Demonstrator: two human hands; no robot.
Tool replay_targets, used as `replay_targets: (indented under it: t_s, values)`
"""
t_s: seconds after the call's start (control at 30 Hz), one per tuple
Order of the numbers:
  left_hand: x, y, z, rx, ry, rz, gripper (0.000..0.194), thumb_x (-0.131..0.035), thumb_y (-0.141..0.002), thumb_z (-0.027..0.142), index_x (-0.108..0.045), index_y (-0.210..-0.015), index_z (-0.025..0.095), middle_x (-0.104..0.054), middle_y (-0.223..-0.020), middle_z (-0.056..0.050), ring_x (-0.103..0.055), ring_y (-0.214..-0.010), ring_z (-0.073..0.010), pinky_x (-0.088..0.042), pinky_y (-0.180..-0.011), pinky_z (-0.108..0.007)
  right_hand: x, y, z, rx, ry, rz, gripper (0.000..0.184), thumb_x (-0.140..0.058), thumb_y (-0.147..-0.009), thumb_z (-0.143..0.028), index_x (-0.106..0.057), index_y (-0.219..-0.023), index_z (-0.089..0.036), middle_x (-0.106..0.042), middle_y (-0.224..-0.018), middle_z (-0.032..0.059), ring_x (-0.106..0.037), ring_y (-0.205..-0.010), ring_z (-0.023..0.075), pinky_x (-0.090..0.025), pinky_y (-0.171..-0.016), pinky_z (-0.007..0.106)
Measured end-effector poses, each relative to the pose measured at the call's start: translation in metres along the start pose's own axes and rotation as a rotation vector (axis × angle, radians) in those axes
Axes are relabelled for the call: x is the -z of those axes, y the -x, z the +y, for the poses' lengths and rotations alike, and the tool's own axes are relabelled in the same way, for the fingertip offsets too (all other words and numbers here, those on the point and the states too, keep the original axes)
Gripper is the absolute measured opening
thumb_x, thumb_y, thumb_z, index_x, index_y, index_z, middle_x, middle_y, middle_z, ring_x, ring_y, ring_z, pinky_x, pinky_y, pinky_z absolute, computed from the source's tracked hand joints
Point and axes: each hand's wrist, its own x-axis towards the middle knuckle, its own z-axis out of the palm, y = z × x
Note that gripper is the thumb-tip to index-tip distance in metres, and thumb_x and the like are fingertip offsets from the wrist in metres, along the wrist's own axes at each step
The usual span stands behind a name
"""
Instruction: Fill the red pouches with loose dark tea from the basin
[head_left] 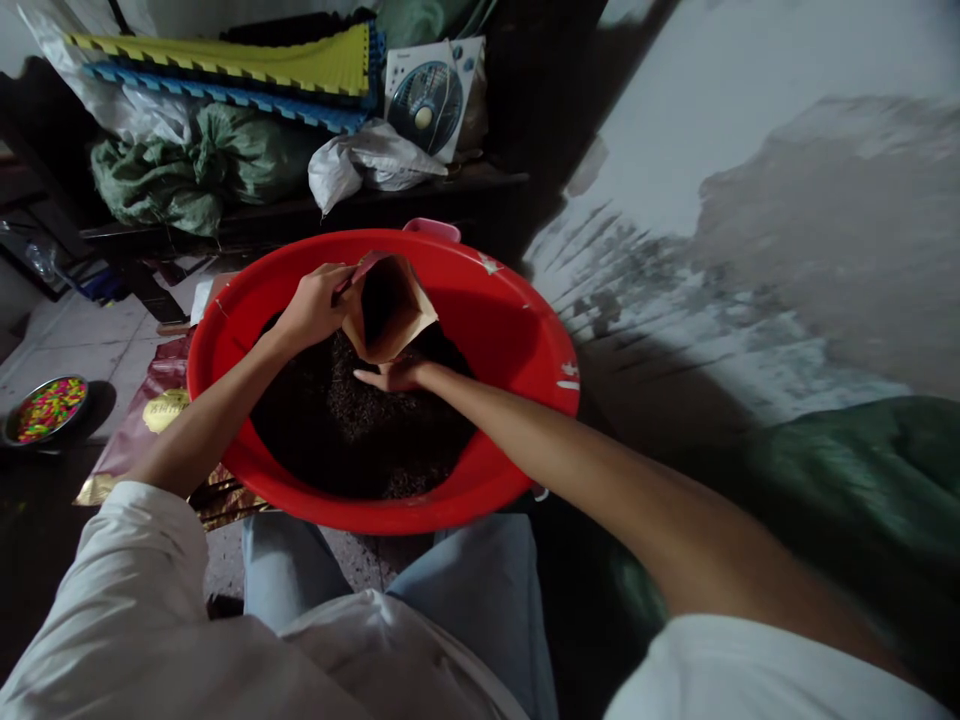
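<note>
In the head view, the open-mouthed brown paper bag (409,325) is above the large round red plastic basin (517,350). It could slip onto the dark loose grains (367,405), because only the left hand (313,308) surely grasps it, pinching its rim with bent wrist. The right hand (401,373) reaches beneath, one finger extended; its grip one cannot tell.

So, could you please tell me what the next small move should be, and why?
Probably scoop some dark loose material with the right hand and lift it into the paper bag: the left hand grips the bag's rim, the bag's mouth is open, and the right hand sits just below it, fingers extended, inside the red tub.
</note>
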Motion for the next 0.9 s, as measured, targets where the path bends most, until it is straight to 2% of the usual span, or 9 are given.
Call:
replay_targets:
  t_s: [0.07,0.13,0.2,0.27,0.43,0.57,0.67,0.77,0.9]
  values:
    - [0.003,-0.001,-0.002,-0.010,-0.002,0.002,0.025,-0.059,-0.099,0.016,-0.080,-0.113,0.016,-0.080,-0.107,-0.012,-0.074,-0.104,-0.0264,-0.060,-0.097,-0.040,-0.010,0.005,-0.018,-0.039,0.011,-0.175,0.108,-0.044,-0.105,-0.079,0.003,-0.184,-0.022,0.008,-0.190,0.0130,-0.002,-0.176,0.0413,-0.009,-0.142,0.059]
    - [0.004,-0.001,-0.004,-0.007,-0.006,0.004,0.028,-0.060,-0.097,0.015,-0.080,-0.117,0.015,-0.081,-0.110,-0.013,-0.074,-0.106,-0.0271,-0.059,-0.098,-0.040,-0.016,0.010,-0.032,-0.102,0.060,-0.318,0.128,-0.056,-0.093,-0.091,0.006,-0.183,-0.024,0.007,-0.189,0.0194,-0.010,-0.174,0.0502,-0.015,-0.139,0.067]
    - [0.004,-0.001,-0.005,0.000,-0.009,0.000,0.030,-0.062,-0.096,0.016,-0.080,-0.120,0.014,-0.082,-0.113,-0.013,-0.074,-0.107,-0.0272,-0.059,-0.099,-0.040,-0.018,0.013,-0.039,-0.101,0.123,-0.351,0.145,-0.071,-0.081,-0.093,0.006,-0.183,-0.025,0.004,-0.189,0.0237,-0.018,-0.171,0.0541,-0.025,-0.136,0.068]
    - [0.004,-0.001,-0.003,0.004,-0.006,-0.011,0.029,-0.062,-0.097,0.016,-0.080,-0.119,0.014,-0.082,-0.114,-0.014,-0.074,-0.108,-0.0270,-0.059,-0.100,-0.039,-0.015,0.016,-0.039,-0.044,0.158,-0.349,0.150,-0.080,-0.076,-0.090,0.001,-0.184,-0.023,-0.002,-0.188,0.0265,-0.026,-0.169,0.0531,-0.035,-0.134,0.064]
    - [0.002,0.001,0.002,0.007,0.011,-0.036,0.024,-0.062,-0.100,0.022,-0.081,-0.114,0.015,-0.081,-0.113,-0.014,-0.073,-0.105,-0.0251,-0.059,-0.097,-0.037,-0.010,0.020,-0.032,0.085,0.194,-0.339,0.143,-0.089,-0.077,-0.077,-0.013,-0.184,-0.019,-0.020,-0.185,0.0298,-0.045,-0.161,0.0512,-0.048,-0.125,0.057]
    - [-0.001,0.001,0.000,-0.002,0.012,-0.039,0.023,-0.062,-0.101,0.026,-0.080,-0.110,0.016,-0.081,-0.114,-0.015,-0.073,-0.104,-0.0244,-0.059,-0.096,-0.037,-0.011,0.020,-0.033,0.197,0.186,-0.350,0.137,-0.091,-0.080,-0.069,-0.017,-0.183,-0.016,-0.036,-0.179,0.0285,-0.054,-0.156,0.0451,-0.052,-0.123,0.048]
    - [-0.003,0.001,-0.003,-0.012,0.003,-0.049,0.022,-0.062,-0.100,0.026,-0.080,-0.108,0.016,-0.081,-0.111,-0.014,-0.073,-0.105,-0.0250,-0.059,-0.097,-0.038,-0.012,0.019,-0.035,0.270,0.170,-0.333,0.135,-0.097,-0.076,-0.059,-0.025,-0.181,-0.014,-0.044,-0.174,0.0279,-0.059,-0.152,0.0434,-0.054,-0.120,0.045]
    - [-0.003,0.001,-0.004,-0.015,0.003,-0.048,0.023,-0.061,-0.098,0.024,-0.080,-0.109,0.016,-0.081,-0.107,-0.013,-0.073,-0.103,-0.0248,-0.059,-0.097,-0.039,-0.014,0.020,-0.037,0.359,0.151,-0.331,0.124,-0.099,-0.077,-0.045,-0.034,-0.177,-0.011,-0.051,-0.170,0.0262,-0.060,-0.152,0.0403,-0.052,-0.122,0.042]
    - [-0.002,0.001,-0.006,-0.011,0.011,-0.027,0.024,-0.062,-0.095,0.021,-0.080,-0.109,0.015,-0.080,-0.111,-0.014,-0.073,-0.102,-0.0231,-0.059,-0.097,-0.038,-0.017,0.021,-0.046,0.452,0.156,-0.331,0.103,-0.094,-0.083,-0.037,-0.046,-0.171,-0.014,-0.063,-0.162,0.0203,-0.065,-0.147,0.0356,-0.054,-0.120,0.039]
